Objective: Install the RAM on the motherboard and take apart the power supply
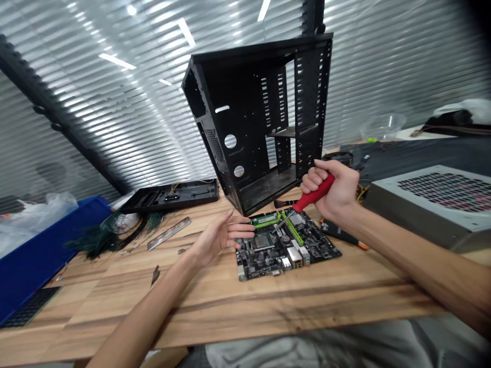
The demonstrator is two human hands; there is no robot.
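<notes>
A black motherboard (307,250) with green slots lies flat on the wooden table (230,301). My right hand (337,191) is closed around a red-handled screwdriver (312,197), whose metal tip points down at the board near the processor socket (263,241). My left hand (220,237) is open, fingers stretched out, touching the board's left edge. An empty black computer case (261,117) stands upright just behind the board.
A grey power supply (433,204) sits at the right. A black case panel (172,196), a metal bracket (169,233) and a tangle of dark wires (103,237) lie at the left, beside a blue bin (38,250). Another tool (341,233) lies under my right wrist.
</notes>
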